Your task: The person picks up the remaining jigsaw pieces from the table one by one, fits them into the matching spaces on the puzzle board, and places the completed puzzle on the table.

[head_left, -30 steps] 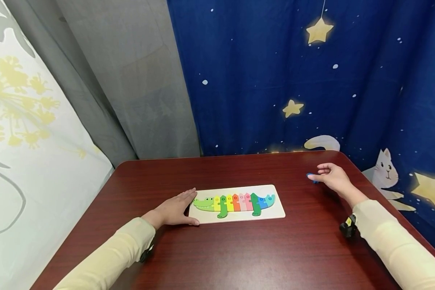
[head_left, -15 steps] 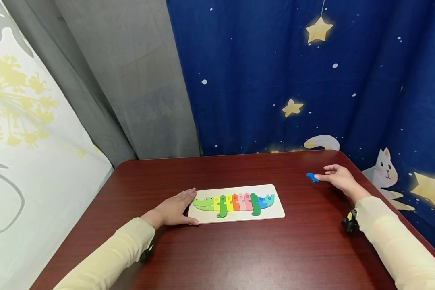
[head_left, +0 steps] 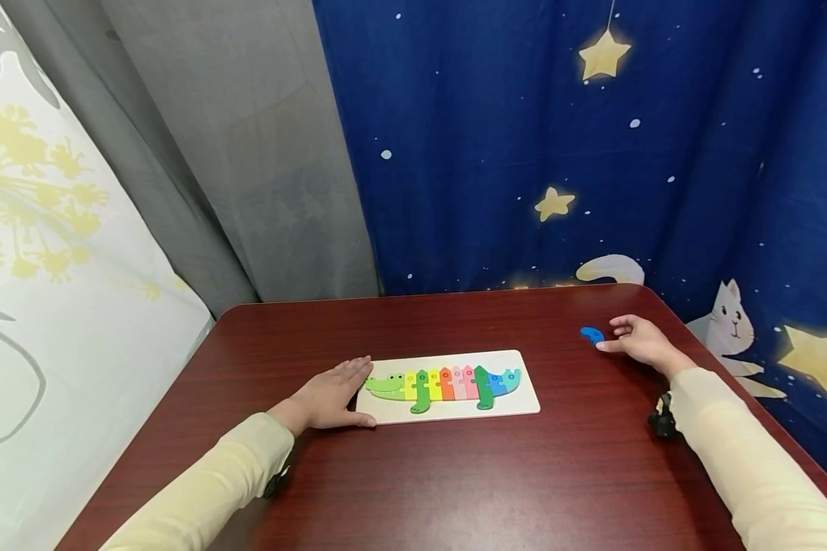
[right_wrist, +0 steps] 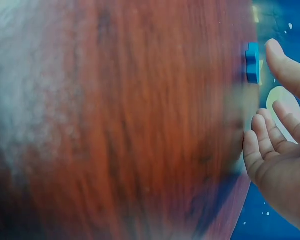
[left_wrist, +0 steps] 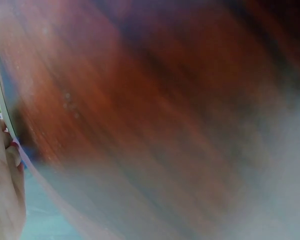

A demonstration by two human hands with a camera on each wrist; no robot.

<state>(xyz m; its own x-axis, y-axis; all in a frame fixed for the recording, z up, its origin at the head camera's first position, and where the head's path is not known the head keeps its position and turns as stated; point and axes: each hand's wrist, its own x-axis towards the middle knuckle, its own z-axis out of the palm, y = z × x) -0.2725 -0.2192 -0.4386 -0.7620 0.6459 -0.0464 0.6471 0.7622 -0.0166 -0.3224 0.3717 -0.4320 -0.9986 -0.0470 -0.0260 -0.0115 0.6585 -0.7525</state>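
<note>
A small blue puzzle piece (head_left: 592, 335) with a curved outline lies at the table's far right. My right hand (head_left: 638, 342) is just to its right, the thumb tip close beside the piece. In the right wrist view the same blue piece (right_wrist: 253, 63) stands clear of the thumb (right_wrist: 285, 67), and the fingers are spread from the thumb and loosely bent. My left hand (head_left: 332, 393) rests at the left end of a pale puzzle board (head_left: 524, 402), thumb along the near corner, fingers at the far one. A colourful crocodile puzzle (head_left: 457, 384) fills the board's middle.
The dark red-brown wooden table (head_left: 455, 482) has rounded far corners. Behind it hangs a blue curtain (head_left: 469, 153) with stars and a cat, beside a grey curtain (head_left: 262, 153). White patterned cloth (head_left: 76, 321) hangs at the left.
My right hand has shifted slightly right, uncovering the blue piece. The piece now shows a different, smoother outline and sits apart from most of the fingers. My left hand stays on the board.
</note>
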